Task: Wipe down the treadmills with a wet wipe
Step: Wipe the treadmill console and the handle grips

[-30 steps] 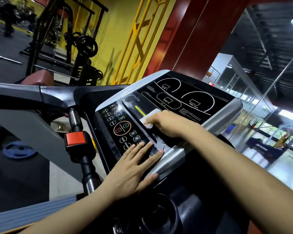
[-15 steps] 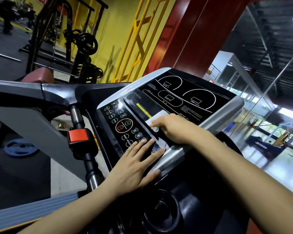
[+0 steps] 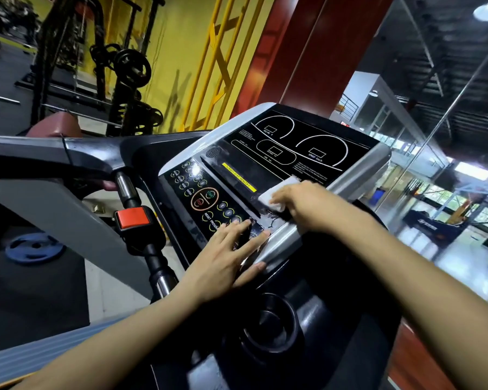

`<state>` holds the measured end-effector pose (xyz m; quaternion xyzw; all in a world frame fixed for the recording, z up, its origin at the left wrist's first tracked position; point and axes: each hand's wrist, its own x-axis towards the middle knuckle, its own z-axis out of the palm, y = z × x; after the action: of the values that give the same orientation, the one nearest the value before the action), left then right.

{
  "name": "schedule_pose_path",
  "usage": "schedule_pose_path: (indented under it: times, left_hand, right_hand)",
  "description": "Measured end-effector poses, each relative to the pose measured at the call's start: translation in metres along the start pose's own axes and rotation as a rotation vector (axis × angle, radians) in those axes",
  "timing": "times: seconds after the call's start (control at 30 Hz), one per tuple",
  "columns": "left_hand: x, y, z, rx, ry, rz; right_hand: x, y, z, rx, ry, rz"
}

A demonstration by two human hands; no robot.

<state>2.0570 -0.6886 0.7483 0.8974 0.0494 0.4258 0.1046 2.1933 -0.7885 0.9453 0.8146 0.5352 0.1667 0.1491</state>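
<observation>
Head view, gym floor. Treadmill console (image 3: 268,175): black panel w/ silver rim, tilted toward the wearer; dial outlines being shown on upper display, round keys and START/STOP pair on lower-left strip. Wet wipe (image 3: 276,191): white, folded, being pressed flat onto the console's lower-right area, just R of the yellow label strip (image 3: 238,177); smears being shown on the black surface just below it. Right hand (image 3: 307,205): being laid over the wipe, fingers curled onto its near edge, wipe being held against panel. Left hand (image 3: 226,260): being rested flat on console's near edge, fingers straight and spread, tips at the lowest keys, thumb over silver rim; nothing being gripped. Red button (image 3: 133,218): being carried on the black upright post L of console, under the grey handrail (image 3: 48,153). Cup holder (image 3: 268,333): round black recess below console, betw. both forearms. Blue weight plate (image 3: 34,247): lying on floor, far L. Weight rack (image 3: 124,77): standing at yellow wall behind.
</observation>
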Motion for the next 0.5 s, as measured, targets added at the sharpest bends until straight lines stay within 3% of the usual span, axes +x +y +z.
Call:
schedule_pose_path:
  times: [0.07, 0.13, 0.3, 0.37, 0.5]
  left_hand:
    - [-0.001, 0.000, -0.003, 0.001, 0.027, 0.006]
    - [-0.003, 0.003, -0.008, -0.007, 0.036, 0.004]
    - [-0.012, -0.003, -0.018, 0.038, -0.040, 0.028]
    - [-0.020, -0.008, -0.020, 0.036, -0.071, 0.016]
    - [-0.037, -0.012, -0.025, 0.023, -0.094, -0.006]
  right_hand:
    - [-0.001, 0.025, -0.013, -0.033, 0.066, 0.138]
    - [-0.005, 0.024, -0.017, -0.024, 0.088, 0.164]
    - [-0.038, -0.040, 0.012, 0.024, 0.007, -0.114]
    - [-0.050, -0.036, 0.010, 0.037, -0.004, -0.149]
    - [-0.043, -0.002, -0.009, -0.061, 0.075, 0.174]
